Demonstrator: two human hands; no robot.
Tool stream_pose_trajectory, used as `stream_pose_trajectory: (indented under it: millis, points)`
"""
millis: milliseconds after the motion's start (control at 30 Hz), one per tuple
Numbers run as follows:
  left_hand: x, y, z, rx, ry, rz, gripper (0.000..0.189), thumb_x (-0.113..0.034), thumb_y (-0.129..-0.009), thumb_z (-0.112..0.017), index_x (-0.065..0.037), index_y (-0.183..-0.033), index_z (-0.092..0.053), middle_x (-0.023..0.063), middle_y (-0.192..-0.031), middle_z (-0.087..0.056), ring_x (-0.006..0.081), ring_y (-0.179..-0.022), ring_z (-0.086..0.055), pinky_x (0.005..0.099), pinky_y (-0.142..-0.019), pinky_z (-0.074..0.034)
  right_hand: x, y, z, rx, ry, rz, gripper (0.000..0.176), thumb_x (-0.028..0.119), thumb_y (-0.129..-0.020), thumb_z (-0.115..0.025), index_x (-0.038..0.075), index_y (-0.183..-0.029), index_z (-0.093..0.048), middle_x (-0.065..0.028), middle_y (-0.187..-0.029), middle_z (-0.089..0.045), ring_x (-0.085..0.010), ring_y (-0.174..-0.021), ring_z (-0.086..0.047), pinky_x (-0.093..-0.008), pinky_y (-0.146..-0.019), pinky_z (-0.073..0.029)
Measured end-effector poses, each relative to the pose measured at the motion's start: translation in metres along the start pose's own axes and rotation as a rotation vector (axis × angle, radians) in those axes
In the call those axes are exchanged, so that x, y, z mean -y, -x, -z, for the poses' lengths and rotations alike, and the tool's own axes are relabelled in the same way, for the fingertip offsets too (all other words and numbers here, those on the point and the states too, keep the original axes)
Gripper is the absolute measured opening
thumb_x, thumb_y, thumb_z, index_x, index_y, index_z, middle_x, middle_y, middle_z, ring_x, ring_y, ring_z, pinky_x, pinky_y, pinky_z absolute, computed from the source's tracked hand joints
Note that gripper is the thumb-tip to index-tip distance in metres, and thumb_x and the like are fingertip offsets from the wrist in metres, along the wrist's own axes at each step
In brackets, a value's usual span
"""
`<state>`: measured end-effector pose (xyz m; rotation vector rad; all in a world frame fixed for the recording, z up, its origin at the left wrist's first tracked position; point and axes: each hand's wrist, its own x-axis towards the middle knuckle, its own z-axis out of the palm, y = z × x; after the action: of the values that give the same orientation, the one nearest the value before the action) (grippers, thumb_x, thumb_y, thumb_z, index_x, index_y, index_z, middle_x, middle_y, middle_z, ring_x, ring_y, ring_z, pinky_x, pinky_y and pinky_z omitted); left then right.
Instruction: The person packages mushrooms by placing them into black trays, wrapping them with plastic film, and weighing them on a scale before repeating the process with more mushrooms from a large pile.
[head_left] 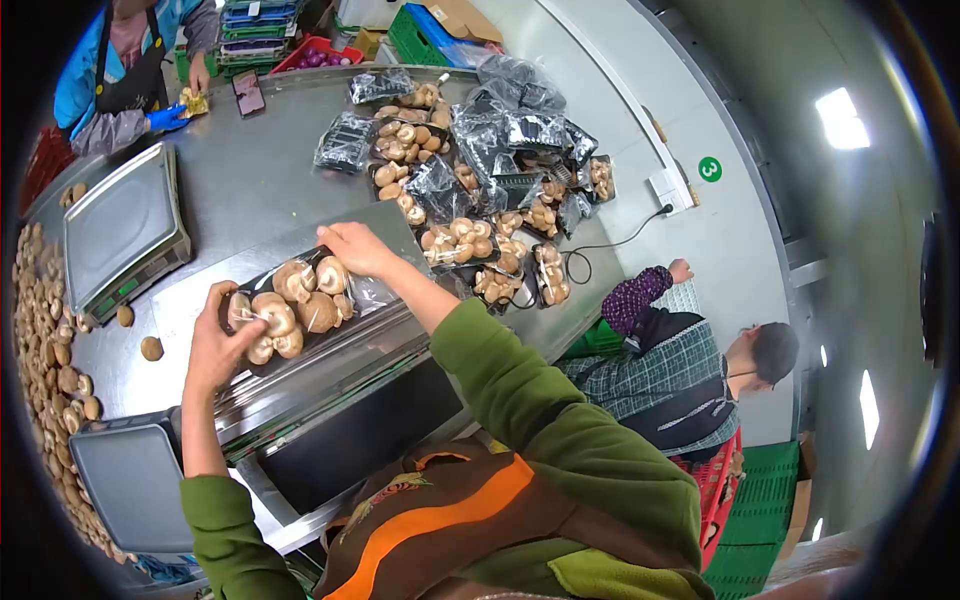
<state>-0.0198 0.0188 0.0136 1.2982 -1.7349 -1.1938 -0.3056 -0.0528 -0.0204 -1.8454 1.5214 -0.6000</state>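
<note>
A black tray of shiitake mushrooms [318,311] is held between my two hands, above the metal wrapping surface in front of me. My left hand [218,342] grips its left end, the thumb lying over the mushroom caps. At the far right corner, my right hand [358,250] is closed on the tray, its fingertips partly hidden behind the edge. Clear plastic film [372,296] shows by the tray's right end, below my right wrist. Under the tray runs a metal edge with a dark opening [360,425] nearer to me.
Wrapped mushroom packs [458,242] pile up at the right. Two scales [125,225] and loose mushrooms [60,380] are on the left. A co-worker's gloved hand [168,118] is at the far left; another person [680,375] is at the right. A power cable [625,240] lies beside the packs.
</note>
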Motion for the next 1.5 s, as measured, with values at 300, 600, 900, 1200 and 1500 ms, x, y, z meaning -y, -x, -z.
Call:
stream_pose_trajectory:
  millis: [300, 600, 900, 1200, 1500]
  points:
    - [0.041, 0.034, 0.002, -0.078, 0.407, 0.430, 0.038, -0.032, -0.096, -0.051, 0.002, -0.081, -0.062, -0.0021, -0.060, -0.052, 0.0052, -0.056, -0.047, 0.0223, -0.054, -0.039, -0.027, 0.061, 0.002, 0.173, -0.720, -0.312, 0.044, 0.040, -0.097, -0.047, -0.001, -0.106, -0.058, -0.0095, -0.087, -0.061, -0.0172, -0.070, -0.062, -0.0292, -0.058, -0.056]
    - [0.019, 0.096, -0.051, -0.500, 0.395, 0.295, 0.039, -0.032, -0.099, -0.045, -0.006, -0.071, -0.054, -0.0057, -0.058, -0.039, 0.0041, -0.054, -0.032, 0.0244, -0.048, -0.026, 0.022, 0.170, 0.001, -0.166, -0.778, -0.353, 0.034, 0.033, -0.100, -0.040, 0.004, -0.086, -0.053, -0.0051, -0.070, -0.056, -0.0084, -0.044, -0.049, -0.0214, -0.038, -0.039]
    - [-0.016, 0.191, -0.092, -0.449, 0.032, 0.290, 0.041, -0.029, -0.100, -0.047, -0.004, -0.068, -0.041, -0.0024, -0.059, -0.035, 0.0078, -0.057, -0.029, 0.0270, -0.050, -0.028, 0.024, 0.285, -0.029, -0.470, -0.179, -0.281, 0.037, 0.032, -0.096, -0.052, 0.000, -0.077, -0.058, -0.0067, -0.062, -0.059, -0.0120, -0.052, -0.054, -0.0282, -0.048, -0.042]
    - [0.027, 0.199, -0.112, -0.237, -0.575, -0.001, 0.030, -0.019, -0.093, -0.057, 0.001, -0.071, -0.054, 0.0193, -0.061, -0.053, 0.0343, -0.053, -0.050, 0.0418, -0.050, -0.040, -0.046, 0.398, -0.035, -0.640, 0.185, -0.395, 0.029, 0.023, -0.090, -0.059, 0.002, -0.072, -0.052, -0.0203, -0.070, -0.056, -0.0416, -0.065, -0.055, -0.0458, -0.055, -0.043]
    - [0.024, 0.149, -0.186, -0.009, -0.819, -0.293, 0.015, -0.019, -0.092, -0.054, -0.006, -0.084, -0.055, 0.0131, -0.088, -0.062, 0.0329, -0.075, -0.061, 0.0418, -0.062, -0.050, -0.096, 0.360, -0.134, -1.037, -0.134, -0.721, 0.035, 0.033, -0.098, -0.045, 0.002, -0.085, -0.052, -0.0255, -0.076, -0.057, -0.0428, -0.075, -0.058, -0.0466, -0.062, -0.044]
